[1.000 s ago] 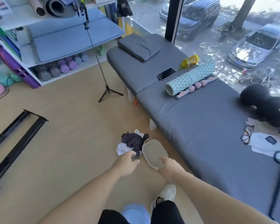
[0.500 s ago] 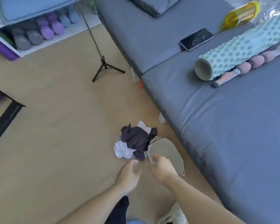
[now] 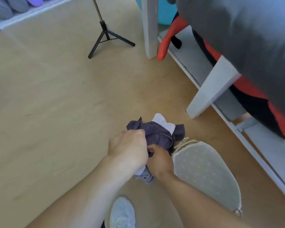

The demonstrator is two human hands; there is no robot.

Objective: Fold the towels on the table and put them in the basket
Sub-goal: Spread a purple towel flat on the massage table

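Note:
A crumpled pile of towels lies on the wooden floor: a dark purple-grey towel point(image 3: 160, 134) on top and a white towel point(image 3: 163, 123) poking out behind it. My left hand point(image 3: 128, 148) is closed over the left side of the pile, gripping the dark towel. My right hand point(image 3: 160, 159) grips the same dark towel from the right, and its fingers are partly hidden under the cloth. A flattened grey-green fabric basket point(image 3: 206, 175) with rope trim lies on the floor just right of the pile, touching it.
The grey padded table point(image 3: 253, 38) overhangs at the upper right, with white legs point(image 3: 211, 89) and red and black items beneath. A black tripod point(image 3: 105, 35) stands on the floor behind. A shelf point(image 3: 23, 15) with purple and grey pads is at the top left. My shoe point(image 3: 122, 213) is below.
The view has dropped low towards the floor. Both hands moved forward from the basket's edge onto the towel pile and closed on the dark towel.

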